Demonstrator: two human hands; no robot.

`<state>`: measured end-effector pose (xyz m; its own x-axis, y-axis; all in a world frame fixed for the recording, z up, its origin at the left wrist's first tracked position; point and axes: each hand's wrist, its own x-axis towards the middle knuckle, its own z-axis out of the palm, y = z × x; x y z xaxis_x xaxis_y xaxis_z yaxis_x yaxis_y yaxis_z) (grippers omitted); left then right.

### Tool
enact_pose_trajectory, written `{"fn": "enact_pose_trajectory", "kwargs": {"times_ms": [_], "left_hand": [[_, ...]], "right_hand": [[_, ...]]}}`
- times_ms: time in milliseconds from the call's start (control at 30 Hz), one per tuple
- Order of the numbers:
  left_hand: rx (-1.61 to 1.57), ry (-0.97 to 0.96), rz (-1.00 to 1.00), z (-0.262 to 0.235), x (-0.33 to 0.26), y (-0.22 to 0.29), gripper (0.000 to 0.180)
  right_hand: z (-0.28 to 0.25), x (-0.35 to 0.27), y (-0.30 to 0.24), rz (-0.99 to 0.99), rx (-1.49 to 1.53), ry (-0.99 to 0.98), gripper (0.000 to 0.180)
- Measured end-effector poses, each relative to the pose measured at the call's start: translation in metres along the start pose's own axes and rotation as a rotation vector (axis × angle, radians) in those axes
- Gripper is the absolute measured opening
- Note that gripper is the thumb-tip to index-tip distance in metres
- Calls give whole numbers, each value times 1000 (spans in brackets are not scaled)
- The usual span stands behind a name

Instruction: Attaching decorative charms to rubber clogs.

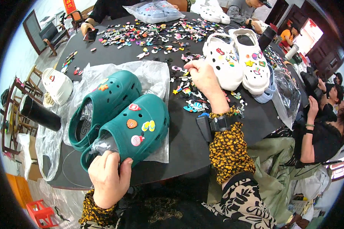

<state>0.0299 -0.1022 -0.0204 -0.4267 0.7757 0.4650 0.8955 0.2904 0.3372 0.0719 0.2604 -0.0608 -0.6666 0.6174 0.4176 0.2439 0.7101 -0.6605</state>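
Note:
My left hand (110,177) is closed on the heel side of the nearer green clog (151,118), which has a red badge, an orange shell, yellow flip-flops and a pink lollipop charm on its top. Beside it lies the other green clog (122,89), with an orange star-like charm near its toe. Both rest on a clear plastic bag (160,147), with clear film inside them. My right hand (204,76) hovers over loose shoe charms (187,89), its fingers drawn together; anything between them is hidden. Just right of it stand white clogs (225,72) bearing several charms.
A large spread of colourful charms (141,34) covers the far part of the dark table (187,141). A bagged blue pair (154,11) lies at the back. A white container (57,86) and black cylinder (40,112) stand left. Other people sit around the far and right sides.

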Motion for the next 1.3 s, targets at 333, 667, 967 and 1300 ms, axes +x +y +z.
{"fn": "enact_pose_trajectory", "kwargs": {"times_ms": [333,667,967,1300], "left_hand": [[22,14,17,1,-4,-2,21],[-4,23,19,0,-3,-2,20],[35,22,38,1,-4,-2,23],[46,32,50,1,-4,-3,23]], "right_hand": [[13,1,34,-202,-247,114,32],[15,-3,36,-302,-365,61,31],[10,0,24,-193,-224,87,25],[22,-4,24,-406,-294,75,29]]}}
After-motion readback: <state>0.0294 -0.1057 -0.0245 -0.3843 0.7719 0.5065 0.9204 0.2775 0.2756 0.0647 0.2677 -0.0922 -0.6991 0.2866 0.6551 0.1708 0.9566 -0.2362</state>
